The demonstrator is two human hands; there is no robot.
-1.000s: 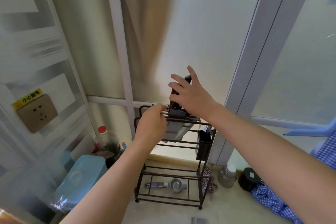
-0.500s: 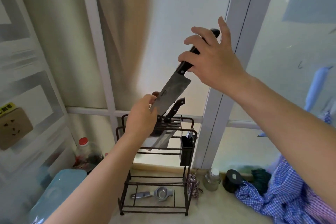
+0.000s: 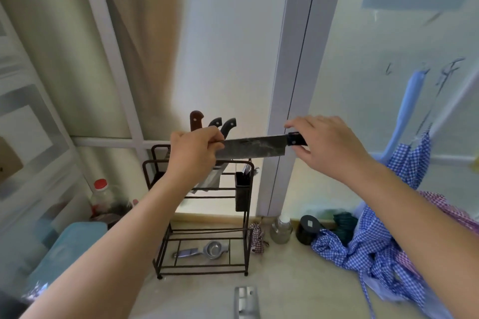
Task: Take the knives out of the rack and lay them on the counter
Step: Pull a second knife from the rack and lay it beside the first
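A cleaver (image 3: 255, 147) with a dull grey blade and a black handle lies level in the air above the dark wire rack (image 3: 202, 215). My right hand (image 3: 326, 145) grips its handle, and my left hand (image 3: 194, 153) pinches the far end of the blade. Three more knife handles stick up behind my left hand: a brown one (image 3: 196, 120) and two black ones (image 3: 228, 127). Their blades hang inside the rack, partly hidden by my left wrist.
The rack stands on a beige counter (image 3: 298, 282). A metal squeezer (image 3: 204, 251) lies on its bottom shelf. A glass jar (image 3: 281, 226), a black pot (image 3: 308, 229) and blue checked cloth (image 3: 375, 248) lie to the right. A blue container (image 3: 67, 248) and red-capped bottle (image 3: 101, 194) sit left. A metal blade (image 3: 246, 302) lies at the near edge.
The cleaver has come clear of the rack and swung from steeply tilted to level. My right hand dropped lower to the right. My left hand moved onto the blade's end.
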